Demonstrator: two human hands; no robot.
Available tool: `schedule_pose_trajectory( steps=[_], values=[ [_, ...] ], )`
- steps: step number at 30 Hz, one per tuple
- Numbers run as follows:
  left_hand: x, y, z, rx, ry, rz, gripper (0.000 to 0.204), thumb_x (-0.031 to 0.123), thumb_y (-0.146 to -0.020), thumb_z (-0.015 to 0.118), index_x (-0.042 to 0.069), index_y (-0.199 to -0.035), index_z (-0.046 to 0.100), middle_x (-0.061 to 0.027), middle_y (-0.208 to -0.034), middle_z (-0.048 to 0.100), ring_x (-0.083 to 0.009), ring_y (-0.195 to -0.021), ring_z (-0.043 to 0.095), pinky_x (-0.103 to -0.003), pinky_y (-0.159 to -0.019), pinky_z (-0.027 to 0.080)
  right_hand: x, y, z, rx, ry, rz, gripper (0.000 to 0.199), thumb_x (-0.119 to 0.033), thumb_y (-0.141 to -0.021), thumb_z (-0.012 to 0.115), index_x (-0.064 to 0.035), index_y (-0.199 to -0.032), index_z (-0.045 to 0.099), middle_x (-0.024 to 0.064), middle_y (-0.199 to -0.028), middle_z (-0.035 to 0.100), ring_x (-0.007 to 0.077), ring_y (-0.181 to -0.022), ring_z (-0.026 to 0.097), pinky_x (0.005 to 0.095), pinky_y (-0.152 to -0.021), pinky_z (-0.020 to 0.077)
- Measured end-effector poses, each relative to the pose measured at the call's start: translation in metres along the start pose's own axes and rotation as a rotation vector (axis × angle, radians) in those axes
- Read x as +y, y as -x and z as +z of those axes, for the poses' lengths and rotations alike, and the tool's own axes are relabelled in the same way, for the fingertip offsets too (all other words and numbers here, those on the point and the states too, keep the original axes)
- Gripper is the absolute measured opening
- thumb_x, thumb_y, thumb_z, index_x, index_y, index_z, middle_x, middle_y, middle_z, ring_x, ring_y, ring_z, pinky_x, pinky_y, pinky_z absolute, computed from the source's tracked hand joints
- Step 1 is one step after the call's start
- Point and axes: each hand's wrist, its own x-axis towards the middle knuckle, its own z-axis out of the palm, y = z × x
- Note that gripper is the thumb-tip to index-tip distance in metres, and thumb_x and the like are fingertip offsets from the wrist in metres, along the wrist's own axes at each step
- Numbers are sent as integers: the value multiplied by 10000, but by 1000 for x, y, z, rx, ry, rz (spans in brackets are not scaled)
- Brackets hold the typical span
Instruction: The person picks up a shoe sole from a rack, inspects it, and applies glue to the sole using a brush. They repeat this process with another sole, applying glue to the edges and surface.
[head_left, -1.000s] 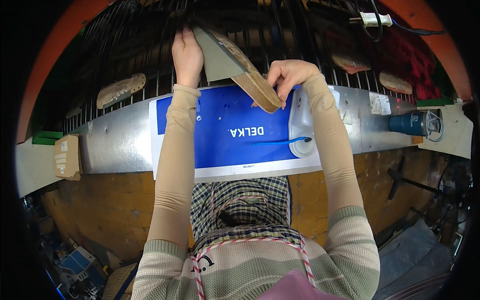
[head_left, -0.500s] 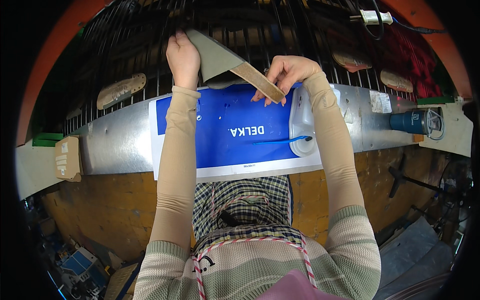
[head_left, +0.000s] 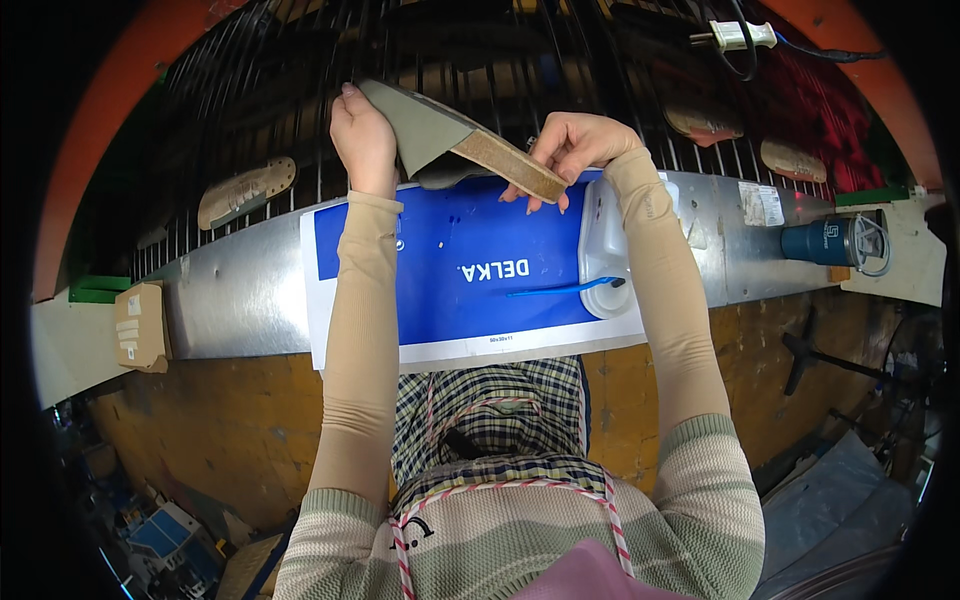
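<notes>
A half-made slip-on shoe [head_left: 425, 128], grey-green over its front part with a brown, cork-like strip along its back part, is held slantwise between my two hands above the far edge of the bench. My left hand [head_left: 362, 142] grips the grey-green end; its fingers are partly behind the piece. At the brown end, my right hand [head_left: 580, 145] pinches the tip between thumb and fingers. Below lies a blue and white printed sheet [head_left: 430, 290]. By my right forearm sits a white plastic tub [head_left: 602, 300], with a blue-handled brush [head_left: 560, 288] across its rim.
Beyond the metal bench [head_left: 235, 290] runs a dark rack of bars with several brown shoe pieces, one an insole-like piece [head_left: 245, 192] at left. A blue tumbler [head_left: 815, 242] and a white plug [head_left: 742, 36] are at right; a cardboard box [head_left: 140, 328] stands left.
My left hand has come slightly nearer with its end of the shoe, so the piece slants a little less. My right hand stays almost still, pinching the brown end.
</notes>
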Motion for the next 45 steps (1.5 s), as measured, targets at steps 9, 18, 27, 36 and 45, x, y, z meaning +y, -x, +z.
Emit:
schedule_pose_trajectory(
  steps=[9,18,27,36,45],
  values=[
    [27,6,-5,84,-97,262,451,323,-1047,417,-82,-955,594,-186,-832,653,-257,-758,579,-382,-757,468,4,2,-3,48,-43,10,414,-29,-741,762,149,-1100,660,257,-946,714,252,-751,736,339,-641,630],
    [47,11,-5,91,-72,364,427,312,-1045,438,-77,-956,591,-169,-797,643,-243,-733,562,-378,-731,461,11,2,-8,58,-70,-5,441,-10,-729,773,147,-1122,649,240,-925,720,239,-717,732,340,-644,632],
    [32,-3,-26,-14,430,26,348,359,-986,621,52,-824,634,24,-800,616,-52,-714,495,-226,-647,407,-12,5,8,294,-246,-62,413,-134,-899,660,160,-1168,553,264,-1018,686,289,-770,741,350,-614,639],
    [-41,4,-41,-381,474,-529,265,228,-977,620,9,-1104,542,-158,-1074,634,-273,-985,660,-419,-901,588,9,-9,-14,1080,-13,247,368,-107,-948,603,87,-1256,545,95,-852,626,119,-574,585,232,-507,496],
    [-87,10,1,-211,578,-641,366,200,-1016,552,19,-1290,391,-181,-1308,495,-376,-1212,541,-490,-986,514,18,-9,-24,1258,79,30,469,-96,-928,626,129,-1318,494,176,-1092,645,214,-956,650,303,-789,560]
  ],
)
